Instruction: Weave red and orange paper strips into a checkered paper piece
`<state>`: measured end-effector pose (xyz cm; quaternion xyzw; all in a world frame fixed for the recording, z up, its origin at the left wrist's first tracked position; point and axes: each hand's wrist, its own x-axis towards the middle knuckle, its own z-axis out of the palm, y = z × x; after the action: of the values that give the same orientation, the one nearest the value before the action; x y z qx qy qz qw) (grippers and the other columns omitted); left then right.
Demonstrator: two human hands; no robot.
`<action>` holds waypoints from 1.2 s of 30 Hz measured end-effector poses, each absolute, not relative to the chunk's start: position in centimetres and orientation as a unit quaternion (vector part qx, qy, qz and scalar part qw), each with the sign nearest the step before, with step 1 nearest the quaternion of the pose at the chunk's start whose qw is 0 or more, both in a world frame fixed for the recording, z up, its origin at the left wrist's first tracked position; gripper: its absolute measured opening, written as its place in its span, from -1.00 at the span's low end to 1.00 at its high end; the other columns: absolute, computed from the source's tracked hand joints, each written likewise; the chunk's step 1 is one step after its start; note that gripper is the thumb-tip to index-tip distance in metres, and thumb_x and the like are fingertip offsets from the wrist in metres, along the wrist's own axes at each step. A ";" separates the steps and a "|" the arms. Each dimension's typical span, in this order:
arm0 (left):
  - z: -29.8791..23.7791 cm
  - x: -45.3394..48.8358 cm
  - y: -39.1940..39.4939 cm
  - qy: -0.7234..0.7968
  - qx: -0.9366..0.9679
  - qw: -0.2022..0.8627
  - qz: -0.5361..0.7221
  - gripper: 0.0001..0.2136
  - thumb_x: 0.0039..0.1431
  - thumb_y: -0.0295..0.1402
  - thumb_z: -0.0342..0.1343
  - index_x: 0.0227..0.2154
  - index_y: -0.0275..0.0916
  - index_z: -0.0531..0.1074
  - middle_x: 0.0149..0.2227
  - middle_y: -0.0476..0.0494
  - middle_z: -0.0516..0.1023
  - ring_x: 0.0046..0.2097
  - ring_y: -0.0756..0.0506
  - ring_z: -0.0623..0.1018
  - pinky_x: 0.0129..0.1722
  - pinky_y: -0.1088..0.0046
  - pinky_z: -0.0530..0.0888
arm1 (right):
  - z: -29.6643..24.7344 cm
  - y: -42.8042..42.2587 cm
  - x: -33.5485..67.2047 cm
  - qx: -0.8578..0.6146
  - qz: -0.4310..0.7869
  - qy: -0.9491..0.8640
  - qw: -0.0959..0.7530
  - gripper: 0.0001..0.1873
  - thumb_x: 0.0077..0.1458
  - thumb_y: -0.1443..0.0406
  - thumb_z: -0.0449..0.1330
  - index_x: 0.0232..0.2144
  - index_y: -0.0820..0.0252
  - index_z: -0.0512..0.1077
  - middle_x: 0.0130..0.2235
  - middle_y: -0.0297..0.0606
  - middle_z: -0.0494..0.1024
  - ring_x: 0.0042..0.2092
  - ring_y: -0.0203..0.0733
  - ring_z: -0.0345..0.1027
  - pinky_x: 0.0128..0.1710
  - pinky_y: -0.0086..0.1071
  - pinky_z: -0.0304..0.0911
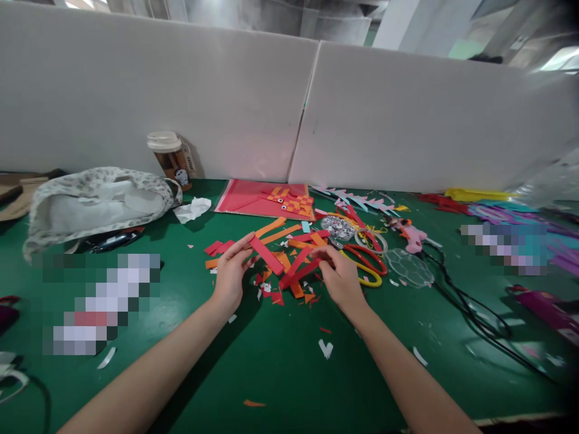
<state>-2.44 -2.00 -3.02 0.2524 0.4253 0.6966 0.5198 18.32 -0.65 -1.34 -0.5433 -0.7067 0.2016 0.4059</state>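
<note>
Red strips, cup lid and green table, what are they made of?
Red strips: probably paper or thin card, matt; they're flat and straight-edged. Cup lid: likely smooth plastic, white with a stepped shape. Green table: its top shines softly, perhaps paint or plastic; I can't tell.

Left fingers (238, 248) hold red strip (267, 255); right fingers (324, 252) hold second red strip (302, 275).

Green tabletop (289, 374) being bordered by white partition (226, 102)
A lidded cup (169, 161) is being backed by it, a crumpled tissue (193, 209) flanked by a spotted pouch (67, 184), the right side crossed by black cords (446, 274).
</note>
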 end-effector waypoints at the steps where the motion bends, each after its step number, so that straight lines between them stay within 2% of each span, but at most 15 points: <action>1: -3.0 -2.4 -2.0 0.428 0.259 0.526 0.688 -0.66 -0.15 -0.50 0.13 -0.22 -0.25 0.52 -0.24 -0.13 0.55 -0.21 -0.05 0.48 -0.21 0.45 0.42 | -1.4 -0.6 18.3 -0.543 0.199 -0.703 0.414 -0.71 -0.05 0.40 -0.04 -0.30 0.14 0.41 -0.26 -0.25 0.52 -0.23 -0.13 0.39 -0.26 -0.28 0.24; 3: -2.9 -2.3 -2.1 0.437 0.272 0.532 0.672 -0.65 -0.16 -0.51 0.12 -0.22 -0.25 0.52 -0.24 -0.12 0.56 -0.22 -0.03 0.48 -0.20 0.46 0.40 | -1.3 -0.6 18.1 -0.536 0.194 -0.695 0.438 -0.69 0.02 0.36 -0.04 -0.19 0.13 0.38 -0.15 -0.21 0.49 -0.15 -0.11 0.37 -0.19 -0.26 0.25; 6: -2.8 -2.1 -2.2 0.447 0.292 0.526 0.662 -0.67 -0.13 -0.49 0.12 -0.22 -0.23 0.53 -0.22 -0.11 0.56 -0.21 -0.03 0.48 -0.19 0.46 0.39 | -1.2 -0.8 17.9 -0.526 0.189 -0.694 0.454 -0.71 0.09 0.28 -0.02 -0.15 0.13 0.37 -0.11 -0.19 0.47 -0.11 -0.10 0.35 -0.13 -0.23 0.25; 9: -2.9 -2.1 -2.3 0.452 0.300 0.519 0.661 -0.70 -0.11 -0.44 0.14 -0.23 -0.22 0.53 -0.15 -0.12 0.54 -0.18 -0.06 0.47 -0.17 0.43 0.39 | -1.1 -1.0 17.9 -0.520 0.158 -0.715 0.440 -0.68 0.05 0.31 0.03 -0.11 0.12 0.35 -0.07 -0.18 0.45 -0.04 -0.07 0.31 -0.05 -0.16 0.21; 14: -2.8 -2.2 -2.1 0.441 0.278 0.514 0.682 -0.74 -0.08 -0.35 0.16 -0.26 -0.25 0.54 -0.10 -0.18 0.52 -0.13 -0.11 0.47 -0.16 0.37 0.40 | -1.5 -0.9 17.9 -0.465 0.116 -0.809 0.341 -0.53 -0.12 0.44 0.06 -0.08 0.12 0.36 -0.07 -0.22 0.47 -0.02 -0.06 0.31 -0.02 -0.15 0.21; 18: -2.6 -2.3 -2.1 0.450 0.257 0.503 0.692 -0.75 -0.10 -0.35 0.17 -0.29 -0.27 0.54 -0.11 -0.19 0.52 -0.13 -0.12 0.47 -0.18 0.37 0.41 | -2.0 -1.0 17.8 -0.469 0.122 -0.834 0.264 -0.62 -0.09 0.40 0.08 -0.15 0.10 0.39 -0.18 -0.24 0.53 -0.12 -0.09 0.38 -0.13 -0.18 0.29; 21: -2.7 -2.3 -2.1 0.452 0.260 0.500 0.691 -0.76 -0.08 -0.35 0.16 -0.29 -0.27 0.54 -0.12 -0.20 0.53 -0.15 -0.11 0.48 -0.22 0.40 0.41 | -2.1 -0.9 18.0 -0.515 0.098 -0.803 0.282 -0.71 -0.05 0.38 0.08 -0.23 0.09 0.41 -0.28 -0.28 0.56 -0.24 -0.12 0.43 -0.26 -0.24 0.32; 23: -2.9 -2.3 -2.1 0.447 0.272 0.500 0.690 -0.77 -0.07 -0.35 0.15 -0.30 -0.26 0.54 -0.13 -0.19 0.53 -0.18 -0.08 0.48 -0.26 0.44 0.42 | -1.9 -0.6 18.3 -0.558 0.050 -0.764 0.320 -0.75 -0.03 0.36 0.08 -0.24 0.12 0.41 -0.27 -0.25 0.55 -0.26 -0.10 0.42 -0.29 -0.24 0.31; 27: -3.0 -2.1 -2.2 0.447 0.306 0.500 0.676 -0.78 -0.06 -0.33 0.16 -0.30 -0.25 0.54 -0.19 -0.16 0.55 -0.26 -0.04 0.49 -0.37 0.51 0.42 | -1.2 -0.4 18.9 -0.585 -0.079 -0.702 0.397 -0.63 -0.05 0.37 0.06 -0.12 0.21 0.33 -0.03 -0.07 0.41 -0.01 0.02 0.26 -0.16 -0.16 0.24; 28: -2.9 -2.1 -2.3 0.450 0.314 0.499 0.671 -0.77 -0.07 -0.33 0.17 -0.29 -0.24 0.54 -0.20 -0.16 0.56 -0.27 -0.04 0.49 -0.38 0.51 0.42 | -1.1 -0.4 18.9 -0.577 -0.089 -0.702 0.407 -0.62 -0.06 0.37 0.05 -0.11 0.22 0.32 -0.02 -0.06 0.39 0.01 0.02 0.24 -0.15 -0.17 0.22; 30: -2.8 -2.1 -2.4 0.458 0.328 0.497 0.660 -0.75 -0.08 -0.33 0.19 -0.27 -0.23 0.53 -0.20 -0.15 0.56 -0.26 -0.03 0.49 -0.36 0.52 0.42 | -0.9 -0.8 18.6 -0.561 -0.052 -0.725 0.397 -0.70 -0.04 0.33 0.06 -0.19 0.21 0.34 -0.17 -0.12 0.47 -0.13 -0.06 0.33 -0.24 -0.26 0.24; 32: -2.7 -2.0 -2.5 0.467 0.339 0.493 0.651 -0.74 -0.09 -0.34 0.20 -0.26 -0.22 0.53 -0.19 -0.14 0.55 -0.25 -0.03 0.49 -0.35 0.53 0.42 | -0.9 -1.3 17.9 -0.550 0.029 -0.765 0.333 -0.79 -0.01 0.22 0.09 -0.29 0.16 0.37 -0.45 -0.29 0.46 -0.38 -0.20 0.35 -0.41 -0.36 0.21; 33: -2.7 -2.0 -2.5 0.470 0.342 0.490 0.650 -0.74 -0.08 -0.33 0.20 -0.25 -0.22 0.52 -0.19 -0.14 0.55 -0.24 -0.03 0.49 -0.35 0.54 0.41 | -0.9 -1.6 17.5 -0.538 0.059 -0.790 0.288 -0.76 -0.04 0.16 0.12 -0.31 0.15 0.38 -0.54 -0.35 0.42 -0.47 -0.24 0.31 -0.48 -0.39 0.16; 36: -2.6 -2.0 -2.5 0.480 0.346 0.483 0.646 -0.74 -0.08 -0.33 0.20 -0.26 -0.22 0.52 -0.19 -0.14 0.55 -0.24 -0.03 0.49 -0.36 0.54 0.41 | -1.1 -2.2 16.6 -0.497 0.075 -0.840 0.204 -0.73 -0.09 0.16 0.15 -0.30 0.13 0.39 -0.54 -0.36 0.40 -0.47 -0.23 0.29 -0.53 -0.42 0.08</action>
<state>-2.01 -2.48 -2.65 0.3460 0.4796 0.6458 0.4829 16.63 -2.24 -1.05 -0.4972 -0.8399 0.0755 0.2043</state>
